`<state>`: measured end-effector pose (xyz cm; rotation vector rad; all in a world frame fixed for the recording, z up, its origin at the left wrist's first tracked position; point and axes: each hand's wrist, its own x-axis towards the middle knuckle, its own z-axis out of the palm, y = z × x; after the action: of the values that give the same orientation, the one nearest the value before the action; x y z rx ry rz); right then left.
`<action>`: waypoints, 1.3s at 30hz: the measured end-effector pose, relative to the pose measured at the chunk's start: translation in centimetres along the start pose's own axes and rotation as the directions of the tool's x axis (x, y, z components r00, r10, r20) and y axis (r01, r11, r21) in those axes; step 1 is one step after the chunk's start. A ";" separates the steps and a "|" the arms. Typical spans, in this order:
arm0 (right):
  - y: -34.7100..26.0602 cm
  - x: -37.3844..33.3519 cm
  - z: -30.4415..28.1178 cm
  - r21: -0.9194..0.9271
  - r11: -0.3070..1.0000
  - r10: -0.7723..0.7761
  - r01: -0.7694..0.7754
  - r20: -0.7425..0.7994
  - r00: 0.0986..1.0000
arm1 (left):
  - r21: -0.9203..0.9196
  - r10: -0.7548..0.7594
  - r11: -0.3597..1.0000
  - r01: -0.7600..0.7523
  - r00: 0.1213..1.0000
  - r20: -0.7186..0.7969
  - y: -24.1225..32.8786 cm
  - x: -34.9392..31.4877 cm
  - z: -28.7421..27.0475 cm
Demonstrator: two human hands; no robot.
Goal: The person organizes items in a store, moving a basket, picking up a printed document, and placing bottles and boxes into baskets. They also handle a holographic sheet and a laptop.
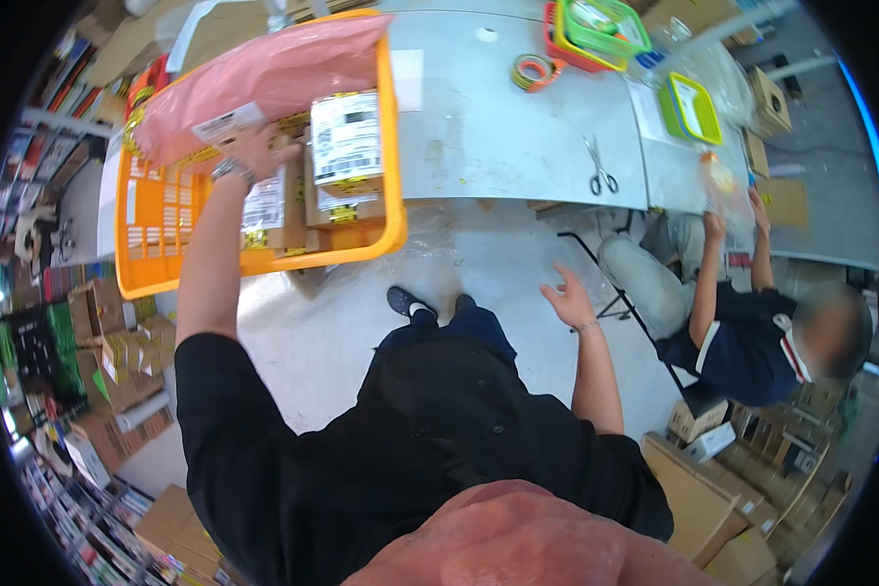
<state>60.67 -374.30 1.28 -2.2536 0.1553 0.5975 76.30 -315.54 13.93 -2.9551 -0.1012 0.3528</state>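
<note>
My left hand [257, 151] reaches into an orange plastic basket [394, 146] at the left. Its thumb is stretched out and its fingers lie on the packages, by the lower edge of a pink wrapped parcel [264, 78]; I cannot see it gripping anything. Beside it, to the right, is a cardboard box with a white shipping label [347, 142]. Below the hand stands another labelled carton [266, 210]. My right hand [569, 296] hangs in the air over the floor, fingers apart, holding nothing.
On the pale table [449, 107] lie scissors [601, 166], tape rolls [535, 73] and small green and red baskets [689, 105]. A seated co-worker [742, 332] at the right handles a clear plastic bag [731, 200]. Cardboard boxes [127, 356] pile up at the left.
</note>
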 end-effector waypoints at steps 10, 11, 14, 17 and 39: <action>15.7 2.5 17.7 -0.317 0.944 0.141 -0.095 0.127 0.982 | -0.670 -0.489 0.702 -0.240 0.522 -0.699 2.1 -23.0 1.9; 16.2 2.5 17.6 -0.399 0.913 0.160 -0.092 0.142 0.977 | -0.728 -0.569 0.669 -0.152 0.526 -0.632 3.4 -26.3 5.6; 13.5 4.5 14.8 -0.533 0.845 0.139 -0.037 0.153 0.978 | -0.848 -0.759 0.473 0.239 0.599 -0.255 7.9 -35.2 17.5; 10.2 8.4 14.4 -0.574 0.816 0.053 0.068 0.191 0.980 | -0.673 -0.764 0.255 0.695 0.571 0.300 15.5 -43.3 29.9; -28.0 -16.0 71.4 -0.436 0.298 0.165 0.849 0.900 0.403 | -0.572 -0.277 -0.776 0.265 0.671 0.688 -3.2 -75.6 47.5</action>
<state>28.34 -304.61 -14.15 -2.3487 -1.7325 1.7307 -8.50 -311.59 -13.78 -2.9413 -3.8974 -0.1979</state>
